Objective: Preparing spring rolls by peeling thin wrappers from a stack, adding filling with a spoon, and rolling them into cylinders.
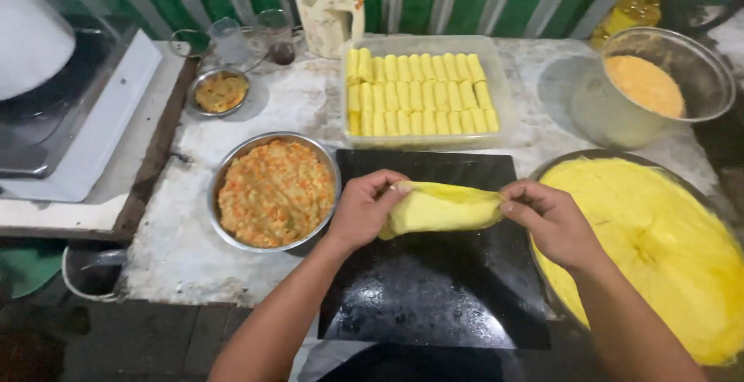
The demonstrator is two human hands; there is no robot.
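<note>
Two hands, left hand (363, 210) and right hand (549, 219), gripping one yellow roll (443, 209) (two metal bowls (277, 193) beside)

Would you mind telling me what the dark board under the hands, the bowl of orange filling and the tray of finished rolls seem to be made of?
The dark board looks like smooth black stone or plastic; its glossy, wet sheen leaves that open. The bowl appears to be bare metal, probably steel, given its shiny grey rim. The tray seems to be clear plastic, since its walls are see-through and slightly cloudy.
</note>
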